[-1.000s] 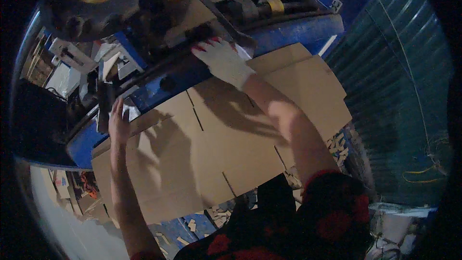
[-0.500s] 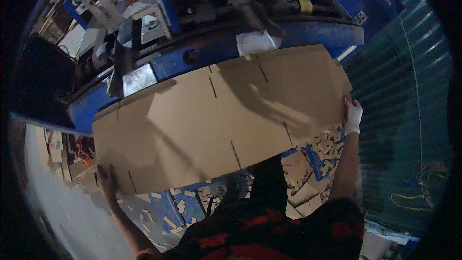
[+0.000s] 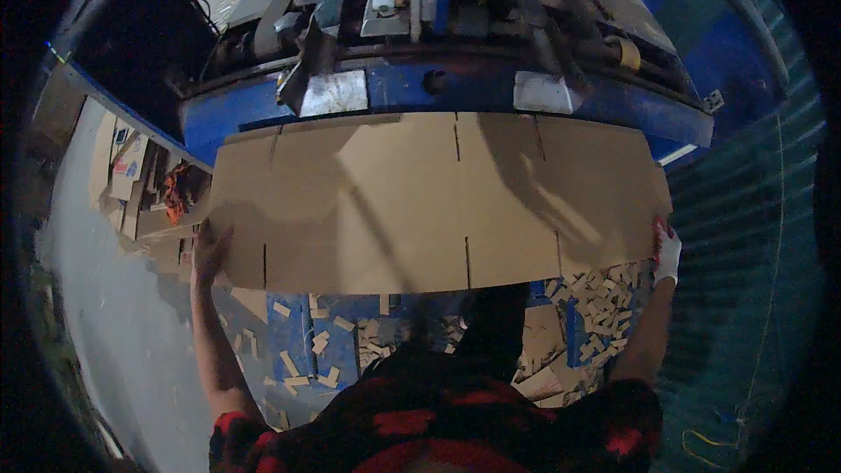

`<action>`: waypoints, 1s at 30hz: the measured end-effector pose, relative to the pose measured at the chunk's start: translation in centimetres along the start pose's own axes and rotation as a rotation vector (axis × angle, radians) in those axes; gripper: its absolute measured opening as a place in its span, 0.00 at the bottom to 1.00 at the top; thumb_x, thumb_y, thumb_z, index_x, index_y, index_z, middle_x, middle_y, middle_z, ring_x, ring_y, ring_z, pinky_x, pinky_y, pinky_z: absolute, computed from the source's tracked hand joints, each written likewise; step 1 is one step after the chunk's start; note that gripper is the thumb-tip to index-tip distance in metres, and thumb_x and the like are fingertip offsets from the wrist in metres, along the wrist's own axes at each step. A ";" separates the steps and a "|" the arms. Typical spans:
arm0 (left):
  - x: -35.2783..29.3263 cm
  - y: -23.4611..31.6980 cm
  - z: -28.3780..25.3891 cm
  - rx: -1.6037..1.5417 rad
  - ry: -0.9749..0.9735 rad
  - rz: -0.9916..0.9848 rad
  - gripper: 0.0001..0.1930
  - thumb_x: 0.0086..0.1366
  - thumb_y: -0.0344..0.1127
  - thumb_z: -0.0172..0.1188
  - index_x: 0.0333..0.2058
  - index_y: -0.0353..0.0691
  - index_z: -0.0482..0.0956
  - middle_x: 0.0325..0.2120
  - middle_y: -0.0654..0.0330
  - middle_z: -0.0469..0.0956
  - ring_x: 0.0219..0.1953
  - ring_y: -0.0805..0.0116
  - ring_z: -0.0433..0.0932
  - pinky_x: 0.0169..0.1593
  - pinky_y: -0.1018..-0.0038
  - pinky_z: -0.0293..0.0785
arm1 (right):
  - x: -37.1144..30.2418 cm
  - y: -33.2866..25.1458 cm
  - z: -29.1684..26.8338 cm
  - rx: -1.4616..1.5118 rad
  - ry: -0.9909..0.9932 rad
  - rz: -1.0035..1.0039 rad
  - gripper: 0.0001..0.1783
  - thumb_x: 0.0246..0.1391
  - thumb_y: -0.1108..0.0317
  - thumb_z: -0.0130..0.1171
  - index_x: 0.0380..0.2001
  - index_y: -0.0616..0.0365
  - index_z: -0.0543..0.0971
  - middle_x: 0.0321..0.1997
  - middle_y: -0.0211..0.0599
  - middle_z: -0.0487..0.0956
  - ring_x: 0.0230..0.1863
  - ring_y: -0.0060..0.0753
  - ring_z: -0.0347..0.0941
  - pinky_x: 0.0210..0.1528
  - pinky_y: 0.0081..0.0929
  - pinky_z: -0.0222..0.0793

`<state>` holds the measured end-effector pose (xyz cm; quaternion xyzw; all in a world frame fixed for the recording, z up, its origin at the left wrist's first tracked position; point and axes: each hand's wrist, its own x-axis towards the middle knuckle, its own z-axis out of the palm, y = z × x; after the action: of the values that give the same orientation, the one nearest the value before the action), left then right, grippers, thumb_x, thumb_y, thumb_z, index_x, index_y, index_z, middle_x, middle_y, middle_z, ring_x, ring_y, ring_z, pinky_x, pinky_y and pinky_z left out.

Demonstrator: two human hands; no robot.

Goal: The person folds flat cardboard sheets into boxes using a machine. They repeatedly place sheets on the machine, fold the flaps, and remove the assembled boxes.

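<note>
Both hands hold a long brown cardboard sheet (image 3: 403, 210) with dark slots cut into its near and far edges. At its left end my left hand (image 3: 211, 250) grips the near corner, thumb on top. My right hand (image 3: 667, 250), in a white glove with red on the fingers, is closed on the right end. The sheet's far edge lies along the blue front beam (image 3: 438, 83) of a machine, close below its left metal plate (image 3: 331, 94) and right metal plate (image 3: 543, 92). Whether that edge touches the machine I cannot tell. Shadows cross the board.
Cardboard scraps (image 3: 604, 315) litter the floor and a blue surface (image 3: 328, 333) below the sheet. Stacked cardboard (image 3: 131, 175) lies at the left with an orange item (image 3: 178, 193) beside it. A green corrugated wall (image 3: 745, 280) stands close on the right.
The view has turned, and the sheet, slanted before, now sits nearly level across the picture along the machine's front. Both hands keep their grip on its ends.
</note>
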<state>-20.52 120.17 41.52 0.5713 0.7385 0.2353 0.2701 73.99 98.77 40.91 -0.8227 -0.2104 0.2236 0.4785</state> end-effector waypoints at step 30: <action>4.8 -4.3 0.9 -0.447 -0.501 -0.311 0.28 0.67 0.52 0.50 0.61 0.45 0.66 0.59 0.58 0.68 0.61 0.65 0.64 0.63 0.65 0.61 | -5.6 -10.0 0.9 -0.745 0.385 -0.833 0.23 0.54 0.60 0.56 0.49 0.64 0.76 0.50 0.46 0.77 0.52 0.47 0.71 0.59 0.40 0.64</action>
<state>-23.97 123.85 37.43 0.4190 0.6576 0.1997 0.5933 67.59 100.79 50.23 -0.8091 -0.4895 -0.2253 0.2345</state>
